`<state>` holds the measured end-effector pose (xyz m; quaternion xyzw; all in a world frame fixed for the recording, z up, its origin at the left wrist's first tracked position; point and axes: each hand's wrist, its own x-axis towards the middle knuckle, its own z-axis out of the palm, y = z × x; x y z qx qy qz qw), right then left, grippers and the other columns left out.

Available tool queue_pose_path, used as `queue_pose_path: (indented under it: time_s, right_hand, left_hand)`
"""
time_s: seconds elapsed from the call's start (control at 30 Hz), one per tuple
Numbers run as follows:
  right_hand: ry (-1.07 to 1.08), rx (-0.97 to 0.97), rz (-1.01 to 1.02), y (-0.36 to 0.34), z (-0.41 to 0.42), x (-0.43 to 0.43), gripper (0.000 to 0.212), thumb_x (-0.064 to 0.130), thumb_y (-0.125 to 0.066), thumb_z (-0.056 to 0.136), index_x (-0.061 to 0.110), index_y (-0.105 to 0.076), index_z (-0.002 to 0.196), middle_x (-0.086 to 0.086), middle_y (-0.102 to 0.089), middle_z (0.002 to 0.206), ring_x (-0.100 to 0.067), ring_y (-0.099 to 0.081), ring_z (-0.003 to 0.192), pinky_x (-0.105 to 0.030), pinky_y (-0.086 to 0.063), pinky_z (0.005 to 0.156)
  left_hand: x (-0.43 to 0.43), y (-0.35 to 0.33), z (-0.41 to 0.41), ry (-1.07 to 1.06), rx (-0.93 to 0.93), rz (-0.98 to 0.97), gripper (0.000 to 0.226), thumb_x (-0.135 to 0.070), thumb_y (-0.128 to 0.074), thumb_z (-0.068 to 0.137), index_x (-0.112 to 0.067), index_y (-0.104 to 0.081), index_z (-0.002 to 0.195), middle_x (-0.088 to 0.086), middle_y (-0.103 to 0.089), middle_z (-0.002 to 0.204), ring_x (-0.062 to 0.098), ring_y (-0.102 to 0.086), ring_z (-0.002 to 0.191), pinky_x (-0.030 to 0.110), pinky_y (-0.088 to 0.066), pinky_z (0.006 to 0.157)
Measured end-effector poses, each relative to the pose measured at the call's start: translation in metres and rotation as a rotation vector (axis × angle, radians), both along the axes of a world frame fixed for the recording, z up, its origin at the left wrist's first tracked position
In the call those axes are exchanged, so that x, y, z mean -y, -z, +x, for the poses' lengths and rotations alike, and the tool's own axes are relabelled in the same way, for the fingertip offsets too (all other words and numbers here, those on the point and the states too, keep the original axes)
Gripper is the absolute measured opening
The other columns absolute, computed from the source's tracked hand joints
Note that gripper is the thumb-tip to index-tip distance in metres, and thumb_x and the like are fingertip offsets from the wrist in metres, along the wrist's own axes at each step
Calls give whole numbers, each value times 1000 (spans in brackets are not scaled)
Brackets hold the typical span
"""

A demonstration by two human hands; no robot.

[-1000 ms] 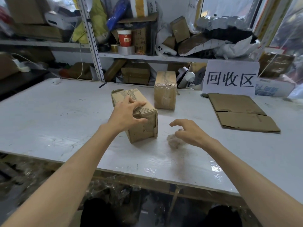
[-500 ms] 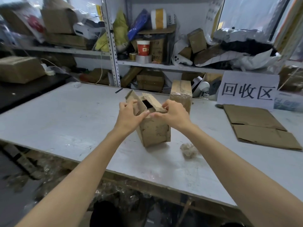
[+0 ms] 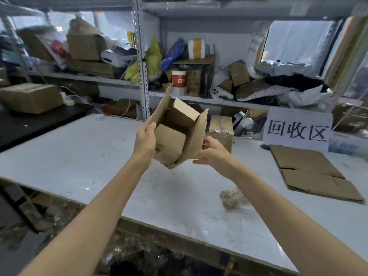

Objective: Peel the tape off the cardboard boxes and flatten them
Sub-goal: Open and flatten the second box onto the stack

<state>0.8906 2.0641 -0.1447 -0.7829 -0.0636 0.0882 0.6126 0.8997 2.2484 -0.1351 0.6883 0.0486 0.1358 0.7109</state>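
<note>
Box is held off the table between both grips, flaps open, left wall clasped by left hand and right flap by right hand, likely for collapsing flat; tape wad is left below the right hand, second box just behind it.

The open brown cardboard box is paler tan inside. The glossy white bench carries grey scuffs. The white paper sign bears bold black characters. The flattened cardboard sheets are brown. The red paper cup has a white rim. The crumpled tape wad is translucent beige.
</note>
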Motion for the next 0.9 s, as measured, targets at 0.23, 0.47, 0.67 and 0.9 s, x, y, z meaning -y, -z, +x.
queue_pose_path:
  time_s: [0.23, 0.47, 0.67, 0.9]
  right_hand:
    - [517, 536, -266, -40, 4, 25, 73, 40, -78, 74, 14, -42, 132, -4, -50, 125, -18, -49, 114, -33, -46, 92]
    - [347, 401, -575, -36, 14, 32, 61, 36, -87, 62, 15, -47, 104, -4, -57, 103, -20, -56, 92, -38, -52, 76]
    - [501, 350, -639, -20, 14, 35, 74, 40, -89, 56, 9, -50, 111, -9, -52, 111, -24, -53, 96, -37, -49, 78]
    - [505, 364, -444, -20, 7, 48, 49, 24, -81, 64, 8, -53, 101, -5, -59, 92, -24, -59, 91, -40, -54, 77]
  left_hand:
    - [-17, -4, -6, 112, 184, 156, 27, -28, -35, 107, -34, -54, 126, -12, -55, 112, 9, -51, 108, 34, -49, 89]
    - [-11, 4, -2, 153, 253, 289, 24, -28, -54, 100, -33, -66, 120, -3, -60, 117, 15, -56, 114, 34, -54, 90]
    - [10, 18, 6, 113, 200, 360, 41, -40, -84, 72, -38, -62, 106, 3, -55, 124, 20, -54, 115, 30, -57, 86]
    - [26, 17, 20, 51, 72, 393, 88, -33, -96, 54, -26, -40, 122, 5, -45, 127, 23, -51, 115, 35, -54, 96]
